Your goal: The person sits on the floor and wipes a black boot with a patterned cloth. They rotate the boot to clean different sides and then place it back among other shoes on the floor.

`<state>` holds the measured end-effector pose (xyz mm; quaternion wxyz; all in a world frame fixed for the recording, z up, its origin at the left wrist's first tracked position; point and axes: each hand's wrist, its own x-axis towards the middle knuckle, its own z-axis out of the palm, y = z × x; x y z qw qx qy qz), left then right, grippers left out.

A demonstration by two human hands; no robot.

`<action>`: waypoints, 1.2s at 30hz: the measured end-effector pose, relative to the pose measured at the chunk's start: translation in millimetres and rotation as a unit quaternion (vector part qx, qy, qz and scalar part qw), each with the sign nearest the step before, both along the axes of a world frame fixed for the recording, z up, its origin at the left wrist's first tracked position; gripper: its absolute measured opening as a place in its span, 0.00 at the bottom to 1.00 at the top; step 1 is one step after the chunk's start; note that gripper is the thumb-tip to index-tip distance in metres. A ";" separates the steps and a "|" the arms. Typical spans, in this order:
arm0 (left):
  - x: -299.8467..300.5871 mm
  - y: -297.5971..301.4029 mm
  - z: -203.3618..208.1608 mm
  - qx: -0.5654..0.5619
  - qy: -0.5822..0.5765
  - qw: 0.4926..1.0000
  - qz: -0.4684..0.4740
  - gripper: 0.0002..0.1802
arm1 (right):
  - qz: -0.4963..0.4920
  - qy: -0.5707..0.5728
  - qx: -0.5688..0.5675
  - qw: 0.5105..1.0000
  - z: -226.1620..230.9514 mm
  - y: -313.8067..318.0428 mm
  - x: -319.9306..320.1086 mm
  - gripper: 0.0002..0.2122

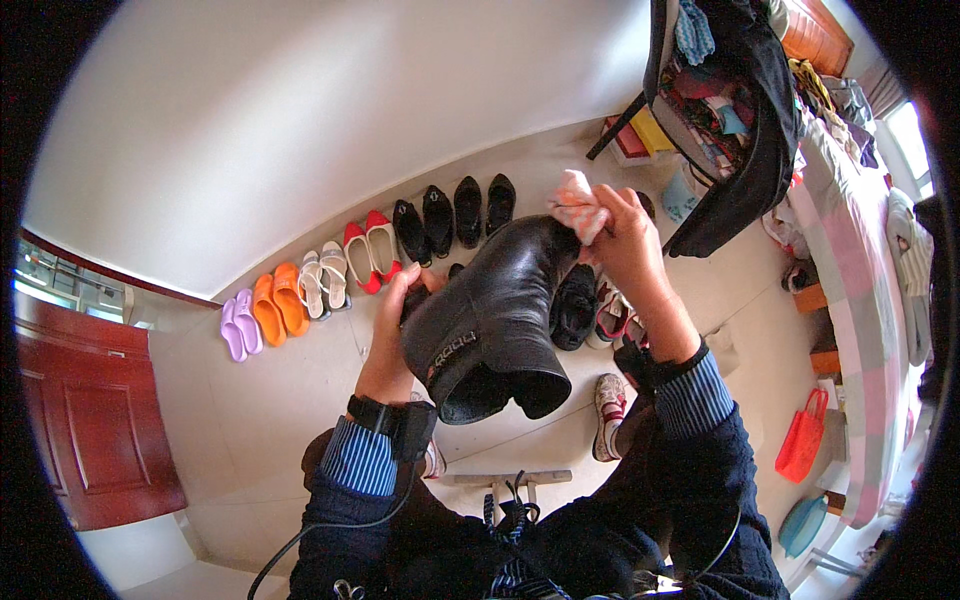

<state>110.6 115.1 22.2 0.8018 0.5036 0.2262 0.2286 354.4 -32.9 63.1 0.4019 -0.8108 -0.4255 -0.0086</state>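
Note:
A black leather ankle boot is held up in front of me, its opening toward my body and its toe end up and to the right. Small buckle-like metal trim runs along its left side. My left hand grips the boot's left side; some of its fingers are hidden behind the leather. A crumpled white-and-orange cloth is pinched in my right hand, right at the boot's toe end. Behind the boot, black shoes and red-and-white sneakers stand on the floor, partly covered.
Along the white wall stand purple slippers, orange slippers, pale sandals, red flats and black shoes. A black fabric rack of clothes stands at the right, beside a bed. A red bag lies near the bed.

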 end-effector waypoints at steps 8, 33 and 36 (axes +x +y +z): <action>8.7 0.1 -4.9 -0.015 0.044 0.993 0.108 0.20 | 0.363 0.158 0.071 0.915 28.4 -4.8 -56.5 0.11; 4.0 11.5 -24.0 -0.258 -0.039 0.962 0.082 0.18 | 0.215 0.148 0.119 0.958 24.3 6.9 -26.9 0.12; 2.7 11.6 -33.2 -0.305 -0.091 0.946 0.064 0.17 | 0.039 0.232 -0.056 0.970 12.6 7.4 -13.8 0.11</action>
